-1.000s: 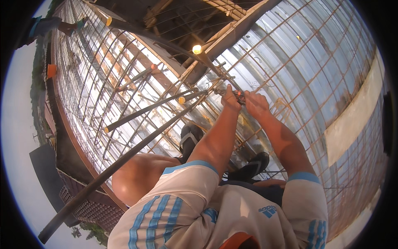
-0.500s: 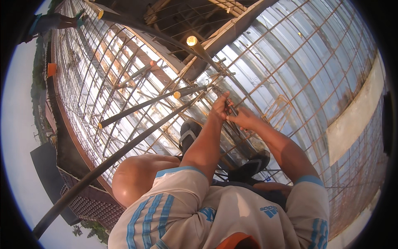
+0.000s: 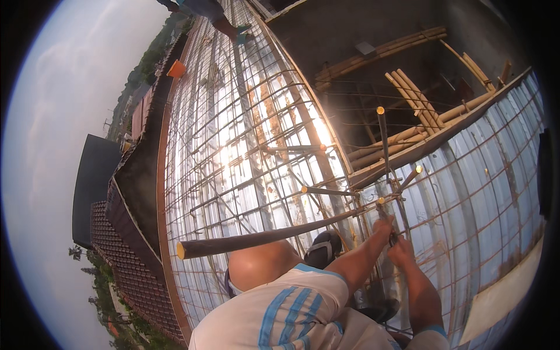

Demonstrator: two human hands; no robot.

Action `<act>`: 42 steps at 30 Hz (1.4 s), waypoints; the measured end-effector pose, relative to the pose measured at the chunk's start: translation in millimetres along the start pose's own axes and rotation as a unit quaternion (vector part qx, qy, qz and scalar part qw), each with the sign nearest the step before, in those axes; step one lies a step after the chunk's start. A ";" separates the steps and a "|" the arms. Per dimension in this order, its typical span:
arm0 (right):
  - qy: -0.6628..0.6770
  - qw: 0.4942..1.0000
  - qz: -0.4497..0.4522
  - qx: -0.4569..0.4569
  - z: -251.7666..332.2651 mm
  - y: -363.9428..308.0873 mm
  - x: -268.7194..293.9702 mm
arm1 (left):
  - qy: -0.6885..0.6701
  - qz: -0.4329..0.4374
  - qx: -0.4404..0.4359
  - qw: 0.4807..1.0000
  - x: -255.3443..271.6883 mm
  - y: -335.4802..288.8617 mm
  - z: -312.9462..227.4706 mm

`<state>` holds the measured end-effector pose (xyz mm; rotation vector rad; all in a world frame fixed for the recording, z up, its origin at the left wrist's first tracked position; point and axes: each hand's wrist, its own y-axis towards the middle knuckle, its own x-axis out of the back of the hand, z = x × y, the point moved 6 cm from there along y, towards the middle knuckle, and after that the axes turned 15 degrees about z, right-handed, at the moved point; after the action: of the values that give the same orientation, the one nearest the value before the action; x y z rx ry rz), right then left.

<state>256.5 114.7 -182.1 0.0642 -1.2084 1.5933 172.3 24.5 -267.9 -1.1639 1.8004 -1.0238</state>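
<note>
Both my hands are together beside a cluster of upright steel bars at the corner of a square opening. My left hand (image 3: 383, 226) is closed around the upper part of a dark pincer-like tool (image 3: 394, 238), close under the bars' tied joint. Just below and to the right, my right hand (image 3: 401, 252) is closed on the tool's lower part. Its tip is hidden among the bars. Around the joint rise several rebars with bright ends, among them a long rebar (image 3: 274, 237) reaching left and a rebar (image 3: 383, 137) pointing up. My sandalled foot (image 3: 322, 251) rests on the grid.
A rebar grid (image 3: 251, 192) covers shiny corrugated decking (image 3: 466, 192). Beyond the joint, a board-edged opening (image 3: 350, 175) drops to bamboo poles (image 3: 414, 99). Along the left runs the deck's edge (image 3: 165, 233), with tiled roofs (image 3: 125, 262) below. Another person (image 3: 224, 26) stands far off, near an orange bucket (image 3: 176, 69).
My view has swung left and up, so hands and bars now appear lower and further right. Both hands stay closed together at the joint; more of the opening and sky shows.
</note>
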 end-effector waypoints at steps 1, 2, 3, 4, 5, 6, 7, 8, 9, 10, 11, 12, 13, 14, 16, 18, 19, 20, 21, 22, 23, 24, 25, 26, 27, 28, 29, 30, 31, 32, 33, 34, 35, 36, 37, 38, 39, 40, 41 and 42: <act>0.137 0.988 0.066 -0.014 2.6 3.4 -5.2 | 0.017 0.075 -0.176 0.981 6.6 -4.0 -14.0; 0.272 0.953 0.133 -0.030 12.9 -2.7 -9.6 | 0.038 0.151 -0.340 0.927 15.7 -12.5 -15.9; 0.378 0.906 0.190 -0.027 12.5 -2.8 -20.6 | 0.002 0.198 -0.339 0.920 18.3 -11.0 -16.2; 0.473 0.846 0.243 -0.037 12.8 -3.7 -31.3 | -0.034 0.243 -0.334 0.910 21.6 -8.9 -16.1; 0.542 0.789 0.287 -0.028 7.2 6.1 -51.8 | -0.123 0.247 -0.162 0.948 24.0 4.4 -8.6; 0.611 0.724 0.320 -0.023 -4.5 5.8 -65.7 | -0.201 0.245 0.025 0.948 16.1 8.2 3.0; 0.654 0.683 0.324 -0.027 -8.7 -0.4 -69.5 | -0.208 0.249 0.022 0.945 12.5 -0.4 -1.6; 0.698 0.638 0.323 -0.032 -0.1 -4.0 -63.3 | -0.214 0.253 0.023 0.943 5.6 -17.5 -8.2; 0.739 0.592 0.320 -0.031 8.6 -6.3 -54.1 | -0.218 0.257 0.020 0.941 -0.5 -26.9 -13.3; 0.732 0.588 0.345 0.007 17.6 -10.1 -48.0 | -0.235 0.263 0.003 0.936 2.5 -23.5 -11.7; 0.724 0.582 0.368 0.042 23.4 -14.0 -41.0 | -0.255 0.269 -0.012 0.929 6.7 -13.8 -5.9; 0.671 0.636 0.380 0.023 22.0 -15.3 -31.8 | -0.239 0.290 0.006 0.927 11.4 -4.2 -1.4; 0.615 0.682 0.395 0.003 23.1 -17.2 -22.3 | -0.224 0.307 0.025 0.925 15.3 1.8 1.8; 0.505 0.802 0.319 -0.019 23.5 -21.4 0.5 | -0.193 0.250 0.002 0.949 10.9 1.5 0.3; 0.298 0.936 0.182 -0.036 13.1 -29.5 16.9 | -0.174 0.140 -0.027 0.974 -4.4 -5.9 0.6; 0.122 0.991 0.060 -0.006 4.9 -21.4 4.5 | -0.193 0.063 -0.029 0.979 -9.2 5.0 -3.9; 0.031 0.999 -0.001 0.013 5.8 -18.3 -2.2 | -0.195 0.035 -0.016 0.980 -5.2 11.1 0.2; 0.055 0.998 0.040 0.012 -1.7 -12.2 -3.6 | -0.179 0.035 -0.014 0.983 -10.7 2.0 -1.5; 0.081 0.993 0.083 0.008 -8.7 -9.1 -7.6 | -0.165 0.034 -0.012 0.986 -12.6 -7.8 -3.5; 0.217 0.950 0.223 -0.004 -10.1 -6.3 -1.3 | -0.150 0.034 -0.016 0.988 -11.7 -19.6 -13.0; 0.345 0.870 0.353 -0.013 -7.1 -12.3 -5.8 | -0.176 0.078 -0.005 0.981 -10.8 -24.7 -16.5; 0.449 0.815 0.365 0.000 -6.4 -16.9 -9.9 | -0.201 0.122 0.007 0.972 -10.2 -30.3 -20.1; 0.546 0.750 0.374 0.017 -1.6 -22.1 -13.1 | -0.228 0.162 0.016 0.960 -11.5 -36.1 -21.0; 0.632 0.675 0.381 0.036 12.1 -25.4 -8.5 | -0.220 0.197 0.015 0.955 -5.8 -29.5 -17.5; 0.574 0.728 0.376 0.007 14.0 -28.3 -4.7 | -0.211 0.231 0.013 0.950 2.7 -20.7 -12.8; 0.510 0.776 0.371 -0.021 26.7 -36.9 15.2 | -0.204 0.263 0.011 0.943 9.6 -12.1 -8.5; 0.443 0.819 0.360 -0.052 28.8 -41.6 26.8 | -0.186 0.250 -0.018 0.950 12.7 -7.9 -7.0; 0.399 0.849 0.343 -0.054 25.4 -38.6 29.4 | -0.167 0.235 -0.046 0.956 14.3 -4.1 -4.9; 0.356 0.875 0.324 -0.057 20.3 -36.5 32.2 | -0.148 0.222 -0.072 0.961 14.2 -2.6 -2.7; 0.315 0.898 0.301 -0.064 10.8 -33.7 34.9 | -0.188 0.195 -0.062 0.961 3.2 -13.1 -5.6; 0.338 0.893 0.289 -0.066 -3.5 -28.5 30.8 | -0.226 0.168 -0.051 0.958 -11.1 -24.1 -7.3; 0.361 0.889 0.275 -0.067 -21.6 -22.9 23.8 | -0.262 0.139 -0.042 0.954 -23.9 -39.6 -12.6; 0.381 0.884 0.263 -0.063 -31.0 -20.8 23.3 | -0.253 0.138 -0.049 0.956 -30.2 -45.3 -16.9; 0.413 0.873 0.254 -0.049 -41.2 -22.2 22.8 | -0.243 0.137 -0.056 0.959 -37.5 -49.4 -21.6; 0.444 0.861 0.244 -0.035 -44.8 -27.9 30.3 | -0.232 0.137 -0.062 0.961 -42.8 -49.7 -24.9; 0.475 0.848 0.232 -0.021 -47.4 -32.2 37.2 | -0.163 0.153 -0.076 0.972 -48.5 -50.5 -30.1; 0.442 0.868 0.227 0.001 -48.7 -33.6 46.8 | -0.092 0.169 -0.090 0.977 -54.5 -51.5 -35.1; 0.408 0.886 0.220 0.023 -44.9 -37.1 63.5 | -0.021 0.184 -0.103 0.977 -61.0 -51.6 -38.6; 0.371 0.902 0.215 0.048 -40.3 -37.0 77.6 | -0.014 0.183 -0.094 0.979 -59.4 -41.6 -35.5; 0.373 0.907 0.192 0.022 -43.6 -36.1 86.0 | -0.022 0.222 -0.082 0.971 -59.7 -32.1 -34.3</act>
<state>270.2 202.0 -129.2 -0.7362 -0.5917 1.7348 171.1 79.6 -215.5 -0.8100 2.0167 -0.5922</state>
